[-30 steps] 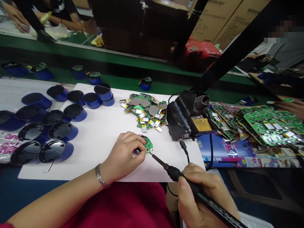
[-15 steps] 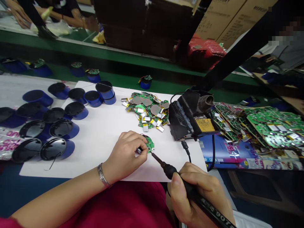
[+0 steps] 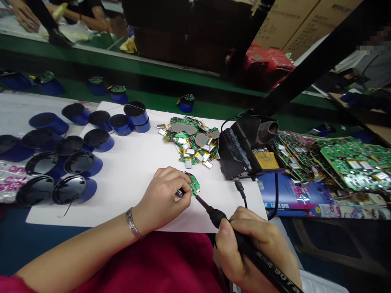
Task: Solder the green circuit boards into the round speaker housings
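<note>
Between the fingers of my left hand (image 3: 166, 193) is something small and dark, mostly hidden, pinched against a round green circuit board (image 3: 194, 184). The board lies on the white paper (image 3: 134, 162). In my right hand (image 3: 256, 248) a black soldering iron (image 3: 250, 246) is gripped like a pen. Its tip meets the board's lower edge, close to my left fingertips. Just beyond the board sits a heap of circuit boards with small silver battery cells (image 3: 189, 142).
Several blue cups with black insides (image 3: 75, 162) stand at the left. A black soldering-iron stand (image 3: 241, 150) with a yellow sponge (image 3: 265, 160) is at the right, beside stacked green board panels (image 3: 357, 162). Behind runs a green belt (image 3: 159, 91) carrying blue cups. A co-worker's hands (image 3: 24, 16) show far left.
The view has shifted slightly. My left hand stays on the board, and the soldering iron's tip remains at the board's edge with hardly any movement.
</note>
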A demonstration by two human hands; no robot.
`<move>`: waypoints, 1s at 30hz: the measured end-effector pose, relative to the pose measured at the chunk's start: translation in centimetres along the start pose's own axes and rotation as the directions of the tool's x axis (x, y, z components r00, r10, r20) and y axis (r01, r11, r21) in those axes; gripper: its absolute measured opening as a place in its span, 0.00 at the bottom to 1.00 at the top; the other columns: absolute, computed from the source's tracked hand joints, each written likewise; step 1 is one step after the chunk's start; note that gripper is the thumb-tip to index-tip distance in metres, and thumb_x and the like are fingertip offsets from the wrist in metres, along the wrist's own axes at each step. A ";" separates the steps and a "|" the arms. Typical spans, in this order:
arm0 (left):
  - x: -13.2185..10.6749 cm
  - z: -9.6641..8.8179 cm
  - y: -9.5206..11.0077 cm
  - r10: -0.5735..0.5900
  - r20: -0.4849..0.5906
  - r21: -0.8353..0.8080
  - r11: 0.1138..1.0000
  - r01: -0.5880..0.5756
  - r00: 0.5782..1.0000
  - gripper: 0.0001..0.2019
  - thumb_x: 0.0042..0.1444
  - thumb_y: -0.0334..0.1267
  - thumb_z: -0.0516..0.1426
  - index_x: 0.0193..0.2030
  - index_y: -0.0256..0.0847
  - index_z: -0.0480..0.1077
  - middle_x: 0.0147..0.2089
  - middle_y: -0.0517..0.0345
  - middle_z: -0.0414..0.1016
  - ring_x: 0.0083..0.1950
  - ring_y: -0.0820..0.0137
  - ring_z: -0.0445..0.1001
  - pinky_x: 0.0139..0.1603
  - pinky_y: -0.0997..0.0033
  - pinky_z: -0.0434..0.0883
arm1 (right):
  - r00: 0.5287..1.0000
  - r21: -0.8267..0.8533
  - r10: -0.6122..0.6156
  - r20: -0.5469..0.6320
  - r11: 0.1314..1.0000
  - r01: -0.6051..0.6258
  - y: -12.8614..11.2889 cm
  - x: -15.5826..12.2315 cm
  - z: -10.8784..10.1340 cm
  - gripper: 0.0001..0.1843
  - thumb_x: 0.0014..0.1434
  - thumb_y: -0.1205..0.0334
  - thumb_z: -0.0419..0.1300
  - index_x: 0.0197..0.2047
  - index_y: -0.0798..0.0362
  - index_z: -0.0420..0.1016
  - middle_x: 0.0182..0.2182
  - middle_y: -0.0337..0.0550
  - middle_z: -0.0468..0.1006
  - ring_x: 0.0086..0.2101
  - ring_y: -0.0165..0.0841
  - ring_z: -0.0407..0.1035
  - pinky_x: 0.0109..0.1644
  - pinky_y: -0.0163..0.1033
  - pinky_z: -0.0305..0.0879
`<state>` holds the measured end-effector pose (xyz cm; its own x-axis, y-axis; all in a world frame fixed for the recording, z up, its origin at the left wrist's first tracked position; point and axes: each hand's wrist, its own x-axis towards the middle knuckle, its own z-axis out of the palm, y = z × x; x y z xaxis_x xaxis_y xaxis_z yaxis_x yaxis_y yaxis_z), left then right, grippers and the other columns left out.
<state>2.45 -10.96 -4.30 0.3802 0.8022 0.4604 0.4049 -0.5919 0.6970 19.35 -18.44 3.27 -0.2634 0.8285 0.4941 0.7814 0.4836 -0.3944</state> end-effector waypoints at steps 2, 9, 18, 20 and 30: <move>0.0 0.0 0.0 0.001 0.014 0.005 1.000 -0.001 1.000 0.07 0.54 0.26 0.58 0.28 0.41 0.71 0.37 0.58 0.80 0.43 0.65 0.76 0.46 0.59 0.67 | 1.000 -0.013 -0.009 0.010 1.000 0.009 -0.2 0.1 0.1 0.16 0.60 0.71 0.55 0.22 0.49 0.60 0.14 0.32 0.63 0.15 0.25 0.59 0.19 0.33 0.57; 0.0 0.0 -0.1 0.024 0.021 0.014 1.000 -0.024 0.999 0.07 0.53 0.26 0.58 0.28 0.41 0.71 0.38 0.58 0.80 0.44 0.65 0.75 0.47 0.59 0.66 | 1.000 -0.085 -0.025 0.014 0.996 0.026 -0.5 -0.1 0.2 0.17 0.59 0.71 0.57 0.22 0.49 0.58 0.14 0.32 0.63 0.15 0.25 0.59 0.20 0.34 0.56; 0.0 0.1 -0.2 0.031 0.022 0.001 1.000 -0.031 0.999 0.07 0.52 0.25 0.59 0.28 0.40 0.72 0.39 0.59 0.79 0.44 0.65 0.75 0.47 0.60 0.65 | 0.999 -0.076 -0.038 0.005 0.996 0.038 -0.3 -0.6 0.5 0.13 0.58 0.72 0.57 0.25 0.50 0.61 0.15 0.31 0.62 0.16 0.24 0.57 0.21 0.34 0.54; 0.0 0.0 -0.2 0.027 0.018 -0.003 1.000 -0.027 0.999 0.07 0.52 0.24 0.59 0.28 0.40 0.71 0.39 0.59 0.79 0.44 0.65 0.75 0.47 0.60 0.65 | 0.999 -0.072 -0.038 0.001 0.997 0.038 -0.1 -0.8 0.2 0.14 0.59 0.71 0.57 0.24 0.49 0.60 0.15 0.32 0.63 0.16 0.25 0.58 0.21 0.34 0.54; -0.1 0.0 -0.2 0.021 0.029 -0.008 1.000 -0.021 0.999 0.07 0.52 0.24 0.59 0.28 0.39 0.72 0.38 0.58 0.79 0.44 0.65 0.75 0.47 0.60 0.65 | 0.954 -0.054 0.045 -0.298 0.997 -0.064 0.3 -2.0 -0.3 0.07 0.59 0.71 0.60 0.41 0.53 0.76 0.28 0.42 0.79 0.26 0.31 0.74 0.31 0.38 0.72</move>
<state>2.34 -10.90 -4.54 0.4122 0.7871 0.4588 0.3904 -0.6076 0.6917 20.24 -20.02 2.39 -0.0476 0.7277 0.6842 0.8260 0.4138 -0.3827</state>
